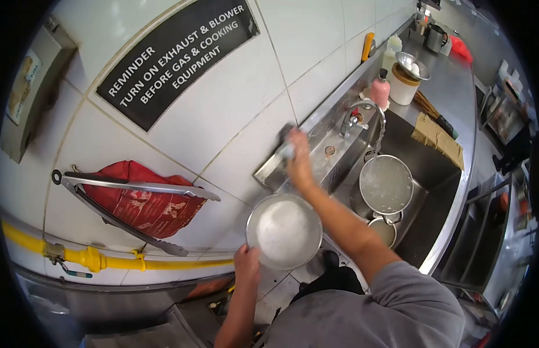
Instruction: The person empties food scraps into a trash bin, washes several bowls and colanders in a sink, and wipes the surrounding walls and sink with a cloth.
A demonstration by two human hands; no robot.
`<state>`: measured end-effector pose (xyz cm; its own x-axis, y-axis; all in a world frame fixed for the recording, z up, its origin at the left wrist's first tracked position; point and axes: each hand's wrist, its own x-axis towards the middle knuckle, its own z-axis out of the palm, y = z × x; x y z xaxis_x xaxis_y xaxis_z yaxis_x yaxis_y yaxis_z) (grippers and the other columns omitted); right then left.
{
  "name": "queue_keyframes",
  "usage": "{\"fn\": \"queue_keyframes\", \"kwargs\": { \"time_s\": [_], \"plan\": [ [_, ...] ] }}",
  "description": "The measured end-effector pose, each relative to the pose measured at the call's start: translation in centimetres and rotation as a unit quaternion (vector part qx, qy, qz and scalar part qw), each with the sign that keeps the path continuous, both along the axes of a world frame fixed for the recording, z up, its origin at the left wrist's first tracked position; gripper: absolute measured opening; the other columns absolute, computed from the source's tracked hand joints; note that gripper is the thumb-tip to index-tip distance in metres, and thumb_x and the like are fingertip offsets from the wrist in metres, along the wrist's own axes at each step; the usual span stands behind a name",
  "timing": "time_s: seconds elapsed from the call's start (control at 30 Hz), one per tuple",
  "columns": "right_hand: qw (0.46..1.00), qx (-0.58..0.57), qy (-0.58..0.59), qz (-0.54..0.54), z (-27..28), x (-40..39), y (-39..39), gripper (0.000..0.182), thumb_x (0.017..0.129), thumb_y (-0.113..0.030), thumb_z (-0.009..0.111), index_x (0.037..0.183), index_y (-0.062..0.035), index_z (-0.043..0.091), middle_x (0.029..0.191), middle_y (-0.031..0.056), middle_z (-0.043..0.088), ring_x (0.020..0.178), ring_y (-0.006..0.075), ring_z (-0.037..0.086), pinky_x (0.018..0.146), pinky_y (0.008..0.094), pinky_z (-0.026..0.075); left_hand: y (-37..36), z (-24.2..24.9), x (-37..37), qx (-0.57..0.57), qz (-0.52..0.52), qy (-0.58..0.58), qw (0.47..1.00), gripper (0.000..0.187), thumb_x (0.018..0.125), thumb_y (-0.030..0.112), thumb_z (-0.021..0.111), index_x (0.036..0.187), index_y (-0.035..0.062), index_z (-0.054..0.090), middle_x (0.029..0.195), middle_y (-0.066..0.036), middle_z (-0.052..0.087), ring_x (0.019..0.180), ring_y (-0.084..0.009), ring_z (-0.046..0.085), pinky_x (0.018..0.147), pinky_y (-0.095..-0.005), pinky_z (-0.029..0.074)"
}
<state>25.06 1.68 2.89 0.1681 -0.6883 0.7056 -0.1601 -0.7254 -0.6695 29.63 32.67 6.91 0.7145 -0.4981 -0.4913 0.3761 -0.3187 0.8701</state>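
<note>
My left hand [247,264] grips the rim of a round metal bowl [285,232] in front of my body, its pale inside facing up. Over the left end of the sink's steel ledge [270,169], near the tiled wall, is my right hand [299,152]. Its fingers are curled and blurred around a small greyish thing; I cannot tell what that is. A dark object shows just behind the fingers. To the right, water runs from the curved faucet [365,105] toward a large pot [386,184] in the sink, full of cloudy liquid. A smaller pot [384,232] stands beside it.
A pink pump bottle [380,90], a white container [403,87] topped with a metal bowl of eggs, and torn cardboard [437,139] are around the sink's far end. Tongs [136,185] and a red bag hang on the left wall above a yellow pipe [95,259].
</note>
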Motion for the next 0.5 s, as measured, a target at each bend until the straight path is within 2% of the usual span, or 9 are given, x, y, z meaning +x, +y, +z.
{"fn": "queue_keyframes", "kwargs": {
  "time_s": [0.03,0.07,0.17,0.23,0.3,0.33,0.37,0.43,0.5],
  "plan": [
    [0.999,-0.021,0.044,0.021,-0.8,1.2,3.4,0.073,0.069,0.015,0.055,0.139,-0.0021,0.040,0.144,0.0203,0.040,0.138,0.0415,0.029,0.116,0.0484,0.023,2.1,-0.9,0.4,-0.008,0.025,-0.010,1.000,0.020,0.075,0.006,0.059,0.093,-0.0006,0.064,0.075,-0.001,0.058,0.063,-0.0101,0.053,0.055,-0.0256,0.042],
    [0.994,-0.043,0.091,0.038,-1.3,1.5,5.7,0.071,0.069,0.015,0.054,0.137,-0.0022,0.042,0.143,0.0198,0.041,0.138,0.0410,0.030,0.116,0.0487,0.023,4.1,-0.6,0.6,-0.015,0.049,-0.007,0.999,0.021,0.074,0.004,0.058,0.093,-0.0015,0.063,0.076,-0.002,0.059,0.065,-0.0113,0.054,0.057,-0.0264,0.043],
    [0.991,-0.030,0.092,0.089,0.0,0.3,7.3,0.066,0.071,0.015,0.051,0.134,-0.0025,0.044,0.141,0.0204,0.043,0.136,0.0393,0.034,0.115,0.0488,0.024,9.1,0.7,1.0,-0.059,0.098,-0.014,0.993,0.022,0.073,-0.001,0.054,0.093,-0.0048,0.062,0.082,-0.005,0.061,0.069,-0.0152,0.057,0.062,-0.0286,0.046],
    [0.994,-0.106,0.015,0.021,-2.5,0.9,1.9,0.061,0.073,0.014,0.049,0.132,0.0001,0.044,0.138,0.0219,0.045,0.133,0.0390,0.038,0.115,0.0463,0.026,13.0,-0.3,2.3,-0.049,0.103,-0.024,0.993,0.025,0.074,-0.001,0.053,0.097,-0.0054,0.060,0.086,-0.008,0.061,0.073,-0.0170,0.058,0.064,-0.0306,0.047],
    [0.993,0.042,-0.077,-0.073,0.3,-0.8,-2.4,0.056,0.075,0.014,0.046,0.131,0.0036,0.044,0.136,0.0241,0.046,0.131,0.0393,0.040,0.113,0.0430,0.028,15.8,-0.7,2.4,-0.029,0.119,-0.031,0.992,0.027,0.075,0.000,0.053,0.101,-0.0060,0.058,0.090,-0.010,0.061,0.077,-0.0187,0.058,0.066,-0.0326,0.047],
    [0.982,0.058,-0.105,-0.144,-0.7,-1.1,-6.1,0.053,0.078,0.012,0.045,0.130,0.0066,0.043,0.133,0.0274,0.046,0.129,0.0410,0.041,0.111,0.0416,0.030,16.9,-0.4,2.3,-0.009,0.138,-0.040,0.990,0.025,0.075,-0.001,0.052,0.099,-0.0056,0.058,0.089,-0.009,0.060,0.077,-0.0186,0.058,0.066,-0.0323,0.047],
    [0.970,0.106,-0.169,-0.135,-0.8,-1.6,-8.6,0.052,0.081,0.008,0.045,0.133,0.0082,0.040,0.132,0.0293,0.046,0.129,0.0404,0.041,0.111,0.0422,0.030,18.0,-0.3,2.2,0.010,0.157,-0.049,0.986,0.024,0.075,-0.001,0.050,0.097,-0.0052,0.058,0.088,-0.009,0.060,0.077,-0.0184,0.057,0.065,-0.0320,0.046],
    [0.936,0.278,-0.164,-0.140,-0.9,-2.3,-8.9,0.055,0.083,0.005,0.045,0.137,0.0120,0.033,0.134,0.0317,0.043,0.130,0.0417,0.038,0.113,0.0425,0.027,21.0,-1.8,2.6,0.020,0.189,-0.043,0.981,0.024,0.074,-0.003,0.050,0.096,-0.0050,0.058,0.087,-0.008,0.060,0.074,-0.0177,0.058,0.064,-0.0305,0.047],
    [0.943,0.134,-0.109,-0.285,-8.6,2.6,-7.0,0.057,0.087,0.000,0.045,0.139,0.0151,0.027,0.138,0.0332,0.038,0.133,0.0425,0.035,0.115,0.0427,0.022,22.4,-2.3,2.5,0.027,0.213,-0.037,0.976,0.025,0.072,-0.004,0.049,0.095,-0.0048,0.058,0.087,-0.007,0.061,0.072,-0.0171,0.059,0.064,-0.0291,0.048]
  ]
}}
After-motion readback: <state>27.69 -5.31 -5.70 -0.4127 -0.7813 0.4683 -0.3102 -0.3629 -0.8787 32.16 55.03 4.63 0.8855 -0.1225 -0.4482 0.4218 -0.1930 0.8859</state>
